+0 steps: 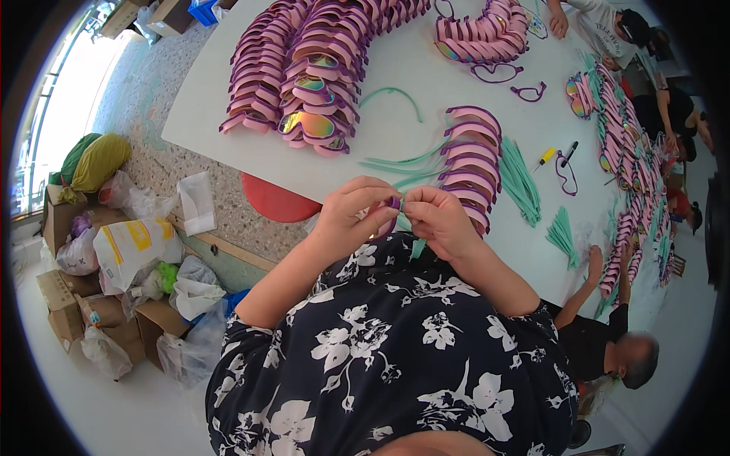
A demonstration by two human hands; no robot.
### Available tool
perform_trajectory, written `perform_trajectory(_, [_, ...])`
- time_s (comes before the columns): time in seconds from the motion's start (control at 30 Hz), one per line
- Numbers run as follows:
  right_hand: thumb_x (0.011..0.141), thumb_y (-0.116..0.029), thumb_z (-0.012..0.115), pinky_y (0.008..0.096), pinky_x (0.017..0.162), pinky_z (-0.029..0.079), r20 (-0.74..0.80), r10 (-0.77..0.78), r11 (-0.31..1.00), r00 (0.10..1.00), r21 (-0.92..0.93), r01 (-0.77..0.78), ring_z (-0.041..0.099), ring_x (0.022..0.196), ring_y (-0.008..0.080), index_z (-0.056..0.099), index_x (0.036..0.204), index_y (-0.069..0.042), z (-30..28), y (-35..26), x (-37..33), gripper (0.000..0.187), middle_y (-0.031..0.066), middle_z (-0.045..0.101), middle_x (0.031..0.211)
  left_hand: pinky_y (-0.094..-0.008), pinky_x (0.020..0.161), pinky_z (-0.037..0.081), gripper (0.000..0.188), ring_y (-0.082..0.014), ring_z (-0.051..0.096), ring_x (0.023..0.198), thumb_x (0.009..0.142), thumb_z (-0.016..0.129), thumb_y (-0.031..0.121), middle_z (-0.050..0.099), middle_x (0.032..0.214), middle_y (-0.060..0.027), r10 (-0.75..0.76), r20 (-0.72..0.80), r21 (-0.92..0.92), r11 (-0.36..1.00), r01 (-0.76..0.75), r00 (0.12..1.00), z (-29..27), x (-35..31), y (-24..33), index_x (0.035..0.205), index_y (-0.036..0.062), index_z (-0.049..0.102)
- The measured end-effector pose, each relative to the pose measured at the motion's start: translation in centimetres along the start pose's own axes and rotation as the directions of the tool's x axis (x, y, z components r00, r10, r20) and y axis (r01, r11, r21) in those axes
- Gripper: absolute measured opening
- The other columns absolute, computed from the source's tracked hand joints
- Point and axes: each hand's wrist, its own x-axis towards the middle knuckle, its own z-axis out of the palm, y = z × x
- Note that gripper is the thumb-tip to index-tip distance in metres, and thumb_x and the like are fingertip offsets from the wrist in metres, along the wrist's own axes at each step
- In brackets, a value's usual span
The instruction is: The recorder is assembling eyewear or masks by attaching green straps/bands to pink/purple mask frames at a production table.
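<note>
At the table's near edge, my left hand (357,211) is closed on a pair of goggles with a purple rim (395,203); most of the goggles is hidden by my fingers. Close against it, my right hand (443,222) pinches a green strap (417,248) at the side of that rim. Just beyond my right hand lies a curved row of pink and purple goggles (473,140), overlapping one another. Loose green straps (399,166) trail out from the left of this row.
Big stacks of goggles (323,68) cover the far table. Right of me lie strap bundles (520,182), a yellow screwdriver (546,156) and a purple frame (566,175). A red stool (275,199) and bagged boxes (137,247) stand left. Co-workers (608,342) work along the right side.
</note>
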Motion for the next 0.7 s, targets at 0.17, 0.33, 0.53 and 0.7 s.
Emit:
perform_trajectory(0.17, [0.088, -0.01, 0.067, 0.019, 0.044, 0.024, 0.009, 0.047, 0.999, 0.999, 0.019, -0.048, 0.035, 0.05, 0.0013, 0.063, 0.091, -0.003, -0.1, -0.5, 0.1, 0.008, -0.0058, 0.05, 0.068, -0.0318, 0.074, 0.051, 0.027, -0.0229, 0.065, 0.088, 0.077, 0.071, 0.001, 0.066, 0.101, -0.0105, 0.011, 0.031, -0.039, 0.999, -0.01, 0.999, 0.1, 0.2, -0.5, 0.104, 0.0025, 0.066])
perform_trajectory(0.33, [0.088, -0.009, 0.066, 0.019, 0.044, 0.024, 0.027, 0.086, 0.995, 0.996, -0.06, -0.084, 0.034, 0.049, 0.0012, 0.063, 0.092, -0.002, 0.0, -0.9, 0.3, 0.009, -0.0064, 0.048, 0.067, -0.0337, 0.075, 0.052, 0.028, -0.025, 0.064, 0.089, 0.076, 0.073, 0.001, 0.065, 0.1, -0.0101, 0.097, 0.097, 0.029, 0.995, -0.1, 0.991, -0.4, 0.7, -0.2, 0.103, 0.0022, 0.067])
perform_trajectory(0.53, [0.09, -0.009, 0.064, 0.0177, 0.045, 0.025, 0.193, 0.226, 0.935, 0.955, 0.232, -0.268, 0.033, 0.049, 0.0013, 0.062, 0.097, -0.003, -0.2, -0.3, 0.3, 0.009, -0.0069, 0.045, 0.067, -0.0347, 0.075, 0.052, 0.028, -0.0264, 0.063, 0.09, 0.075, 0.074, 0.002, 0.064, 0.099, -0.0104, 0.14, 0.092, 0.127, 0.98, -0.151, 0.986, -0.7, 0.1, -0.1, 0.102, 0.002, 0.067])
perform_trajectory(0.7, [0.091, -0.01, 0.063, 0.0176, 0.046, 0.028, 0.085, 0.161, 0.979, 0.983, 0.11, -0.17, 0.039, 0.054, 0.0021, 0.061, 0.097, -0.002, -0.7, 0.9, -0.1, 0.01, -0.0028, 0.051, 0.074, -0.0339, 0.074, 0.051, 0.026, -0.0272, 0.063, 0.087, 0.076, 0.072, 0.001, 0.064, 0.099, -0.0121, 0.103, 0.109, 0.139, 0.983, -0.118, 0.989, -0.3, 0.0, -0.3, 0.102, 0.0016, 0.067])
